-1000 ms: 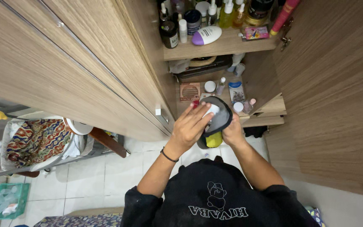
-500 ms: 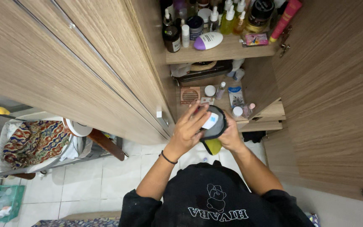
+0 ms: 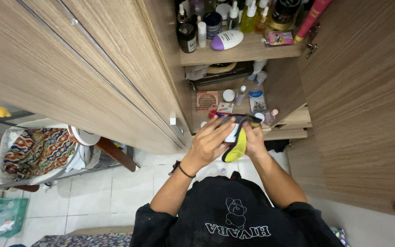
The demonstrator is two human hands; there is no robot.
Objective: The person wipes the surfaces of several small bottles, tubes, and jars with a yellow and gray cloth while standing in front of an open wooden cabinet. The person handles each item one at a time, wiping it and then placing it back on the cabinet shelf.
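I stand at an open wooden cupboard. My right hand [image 3: 255, 140] grips a small grey and yellow pouch [image 3: 237, 147] from the right, just in front of the lower shelf [image 3: 289, 132]. The pouch is tipped so its yellow side faces me. My left hand [image 3: 208, 142] reaches over the pouch from the left. Its fingers hold a small white container [image 3: 231, 136] at the pouch's mouth. Most of the container is hidden by fingers and fabric.
The upper shelf [image 3: 248, 52] holds several bottles and a white and purple tube [image 3: 226, 40]. Small jars and packets lie on the lower shelf. An open cupboard door [image 3: 362, 100] stands to the right. To the left are a basket with patterned cloth [image 3: 35, 151] and a green crate [image 3: 3, 217].
The pouch has turned from its open grey mouth facing up to its yellow side showing. The white container has sunk deeper behind it. Both hands stay in nearly the same place.
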